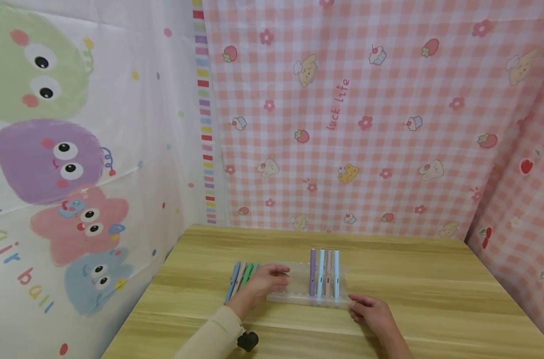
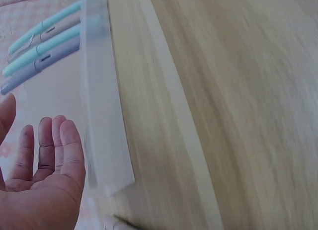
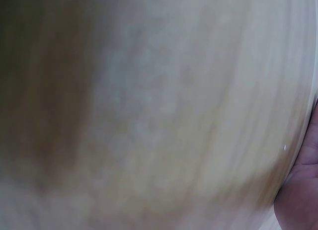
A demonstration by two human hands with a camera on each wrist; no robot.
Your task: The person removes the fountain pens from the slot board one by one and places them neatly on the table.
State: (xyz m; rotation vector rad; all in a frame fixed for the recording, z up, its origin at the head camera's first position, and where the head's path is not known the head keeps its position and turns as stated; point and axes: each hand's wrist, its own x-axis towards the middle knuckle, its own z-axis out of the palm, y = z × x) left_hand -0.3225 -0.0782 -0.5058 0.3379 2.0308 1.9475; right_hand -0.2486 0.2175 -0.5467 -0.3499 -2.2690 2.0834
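Note:
A clear plastic pen stand lies across the middle of the table. Several pens lean side by side in its right half: a purple pen, two light blue ones and a pinkish-brown pen. My left hand hovers over the stand's left end; in the left wrist view its fingers are extended with nothing between them. My right hand has its fingertips right at the stand's front right corner, fingers loosely bent. Only the edge of its palm shows in the right wrist view.
Left of the stand, more pens lie in a row, among them a blue pen and a green pen, partly covered by my left hand. A black device sits at my left wrist. Patterned curtains stand behind the wooden table.

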